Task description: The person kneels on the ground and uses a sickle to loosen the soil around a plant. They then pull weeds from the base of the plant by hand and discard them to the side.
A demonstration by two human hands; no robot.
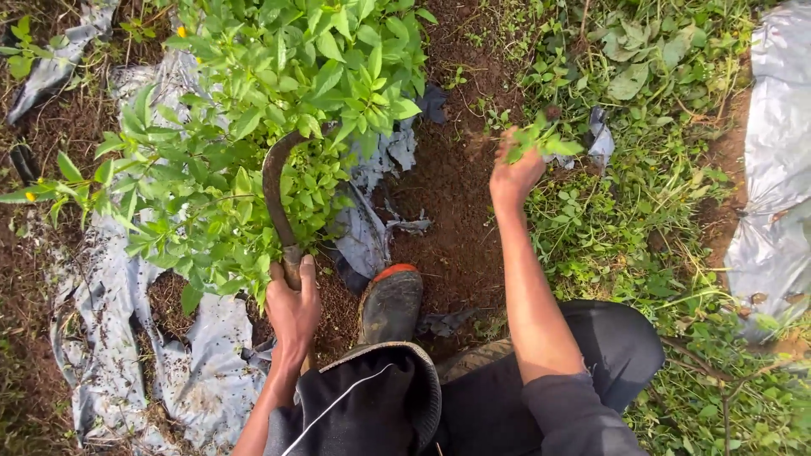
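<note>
A leafy green bush (279, 101) rises through torn grey plastic sheeting (110, 338) (possibly mulch film); a dark rubber boot (390, 306) stands on soil.

No packages, labels, signs or screens anywhere in view

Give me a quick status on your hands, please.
Left hand grips sickle. Right hand clutches weeds. Bush crowds the blade.

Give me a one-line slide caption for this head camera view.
Left hand grips a curved sickle beside a leafy plant; right hand holds pulled weeds above bare soil.
</note>
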